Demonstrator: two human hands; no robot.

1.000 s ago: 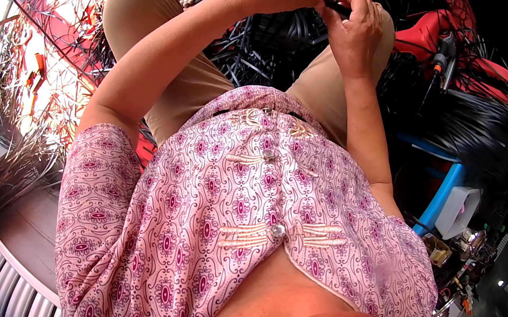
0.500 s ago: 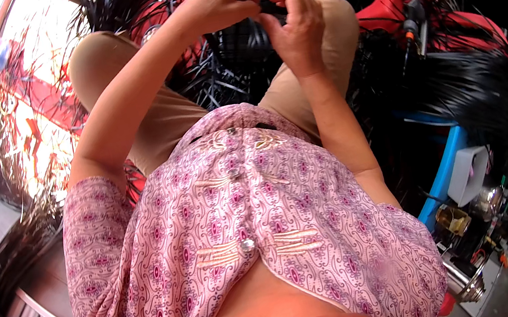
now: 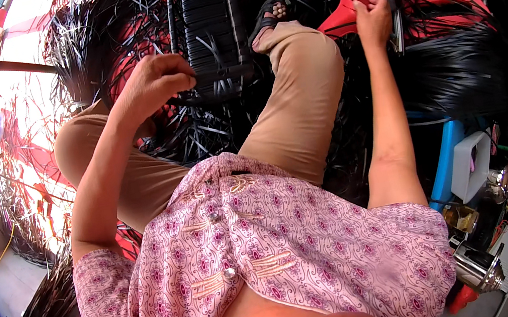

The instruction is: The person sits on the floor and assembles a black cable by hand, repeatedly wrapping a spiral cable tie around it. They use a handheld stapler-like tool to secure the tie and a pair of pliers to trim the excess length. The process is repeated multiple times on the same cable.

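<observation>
A long black woven frame (image 3: 207, 21) extends away from me between my knees, its strips wound across two side rails. At its near left corner my left hand (image 3: 156, 84) is closed, thumb and fingertips pinched together beside the dark end bar (image 3: 222, 74). Whatever lies in that pinch is too dark to make out. My right hand (image 3: 374, 22) reaches far out to the right, thumb and fingers apart. It is right beside a hand tool with a metal part (image 3: 398, 34), which it partly covers; no grip on it is visible.
Loose black strips (image 3: 91, 44) pile up around the frame over red material (image 3: 349, 2). A dark bundle of strips (image 3: 456, 72) lies at the right. Below it are a blue edge (image 3: 448, 158), a white container (image 3: 473, 167) and metal parts. My sandalled foot (image 3: 270, 16) is beside the frame.
My hands were close together over the frame and have separated. The right swung out to the right beside the tool; the left moved left and lower, to the frame's near corner. My view shifted.
</observation>
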